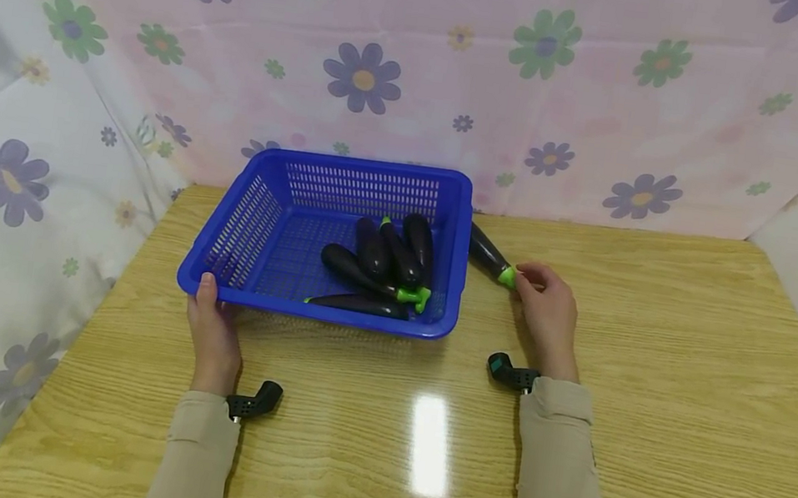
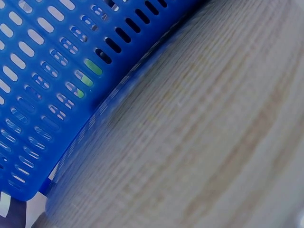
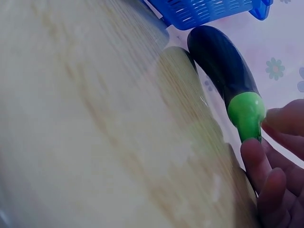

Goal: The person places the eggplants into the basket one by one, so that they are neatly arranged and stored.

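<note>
A blue plastic basket (image 1: 330,314) stands on the table, and several dark purple eggplants (image 1: 372,250) with green stems lie in its right half. My left hand (image 1: 214,347) grips the basket's front left corner, thumb over the rim and the other fingers hidden below it. Just outside the basket's right wall is another eggplant (image 1: 488,252). My right hand (image 1: 549,315) pinches it by its green stem (image 3: 247,114) with thumb and fingertips, its dark end pointing toward the basket. Through the basket's slots (image 2: 42,52), green and dark patches show in the left wrist view.
The wood-grain table (image 1: 683,387) extends in front of the basket and to its right. A flowered cloth (image 1: 439,61) hangs behind the table, with more cloth at both sides. A wrist camera (image 1: 258,401) sits on the left forearm, another camera (image 1: 510,373) on the right.
</note>
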### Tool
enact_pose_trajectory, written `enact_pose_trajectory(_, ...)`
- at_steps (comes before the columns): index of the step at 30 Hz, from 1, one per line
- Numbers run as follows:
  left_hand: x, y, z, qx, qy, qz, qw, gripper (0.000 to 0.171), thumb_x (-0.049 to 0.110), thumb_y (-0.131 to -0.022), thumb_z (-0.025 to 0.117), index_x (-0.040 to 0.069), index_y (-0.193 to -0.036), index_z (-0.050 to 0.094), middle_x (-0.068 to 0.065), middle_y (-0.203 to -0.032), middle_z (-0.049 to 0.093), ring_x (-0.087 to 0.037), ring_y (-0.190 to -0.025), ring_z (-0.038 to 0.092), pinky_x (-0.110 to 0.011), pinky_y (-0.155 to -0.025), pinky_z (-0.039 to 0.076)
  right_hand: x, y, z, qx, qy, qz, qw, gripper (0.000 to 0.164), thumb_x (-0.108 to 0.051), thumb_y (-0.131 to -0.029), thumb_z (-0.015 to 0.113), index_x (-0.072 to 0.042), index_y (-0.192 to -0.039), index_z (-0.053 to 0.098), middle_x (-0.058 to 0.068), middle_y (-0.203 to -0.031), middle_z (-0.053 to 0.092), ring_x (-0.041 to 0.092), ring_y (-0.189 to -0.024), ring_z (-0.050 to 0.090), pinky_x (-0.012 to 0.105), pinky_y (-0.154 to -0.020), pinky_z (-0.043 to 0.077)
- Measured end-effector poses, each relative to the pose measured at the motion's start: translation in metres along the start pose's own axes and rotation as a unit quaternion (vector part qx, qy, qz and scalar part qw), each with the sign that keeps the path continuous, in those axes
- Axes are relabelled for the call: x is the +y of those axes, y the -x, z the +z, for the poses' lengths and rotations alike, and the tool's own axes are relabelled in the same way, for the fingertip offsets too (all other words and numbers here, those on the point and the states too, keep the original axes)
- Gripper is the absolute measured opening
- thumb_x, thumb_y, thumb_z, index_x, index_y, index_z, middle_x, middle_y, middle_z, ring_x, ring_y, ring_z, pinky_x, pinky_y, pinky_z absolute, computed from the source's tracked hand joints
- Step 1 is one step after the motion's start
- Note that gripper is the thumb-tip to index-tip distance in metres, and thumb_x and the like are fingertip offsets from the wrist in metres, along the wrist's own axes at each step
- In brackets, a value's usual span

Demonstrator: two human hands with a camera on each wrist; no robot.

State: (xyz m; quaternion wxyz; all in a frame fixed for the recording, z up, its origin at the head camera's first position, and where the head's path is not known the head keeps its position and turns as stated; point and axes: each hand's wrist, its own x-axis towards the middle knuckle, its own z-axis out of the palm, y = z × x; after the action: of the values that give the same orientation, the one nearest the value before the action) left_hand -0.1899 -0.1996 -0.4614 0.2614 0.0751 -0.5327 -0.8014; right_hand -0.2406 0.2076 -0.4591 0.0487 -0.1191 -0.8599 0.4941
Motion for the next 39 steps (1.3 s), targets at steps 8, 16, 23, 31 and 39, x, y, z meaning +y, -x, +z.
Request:
enact_pose_trajectory(8,-0.001,-0.001,-0.001,0.004,0.001,0.004,1.0,0.051,0.035,-0.087,0.051,0.013,-0.131,0.038,-0.014,-0.13,0.041,-0.027,-0.12,0.036,-0.035,-0.103,0.025,-0.002,0.001,0.0,-0.019,0.053,-0.037,0.998,0.033,-0.03,-0.085,0.059,-0.012,-0.113,0.058,0.007,-0.104,0.061,0.023,-0.093,0.055,0.038,-0.078,0.038)
enact_pose_trajectory(16,-0.001,-0.001,-0.002,-0.001,-0.004,0.002,1.0,0.05,0.035,-0.088,0.05,0.014,-0.132,0.037,-0.014,-0.131,0.04,-0.028,-0.12,0.036,-0.036,-0.103,0.024,-0.003,0.002,0.001,-0.043,0.098,-0.059,0.992,0.032,-0.023,-0.084,0.058,-0.012,-0.115,0.058,0.007,-0.104,0.06,0.024,-0.09,0.054,0.036,-0.073,0.039)
enact_pose_trajectory(23,0.0,0.0,-0.001,0.003,-0.005,-0.001,1.0,0.049,0.034,-0.088,0.05,0.015,-0.132,0.038,-0.013,-0.131,0.04,-0.027,-0.12,0.036,-0.037,-0.103,0.023,-0.001,0.002,-0.002,-0.014,0.033,-0.043,0.998,0.032,-0.023,-0.086,0.057,-0.01,-0.115,0.059,0.009,-0.111,0.059,0.024,-0.095,0.055,0.036,-0.076,0.042)
enact_pose_trajectory(31,0.002,0.0,0.0,0.004,-0.008,-0.005,0.9999,0.05,0.036,-0.088,0.051,0.015,-0.131,0.039,-0.013,-0.13,0.041,-0.028,-0.119,0.037,-0.038,-0.102,0.025,-0.004,0.001,-0.005,0.03,-0.031,-0.015,0.999,0.032,-0.029,-0.087,0.056,-0.015,-0.116,0.06,0.005,-0.109,0.059,0.018,-0.086,0.057,0.022,-0.06,0.046)
enact_pose_trajectory(39,0.002,0.001,-0.001,0.004,-0.015,-0.002,0.9999,0.05,0.036,-0.088,0.05,0.015,-0.131,0.039,-0.012,-0.13,0.042,-0.028,-0.118,0.038,-0.038,-0.102,0.025,-0.019,0.007,-0.016,0.083,-0.183,-0.005,0.98,0.035,-0.023,-0.086,0.059,-0.009,-0.118,0.056,0.002,-0.109,0.054,0.021,-0.086,0.057,0.019,-0.055,0.048)
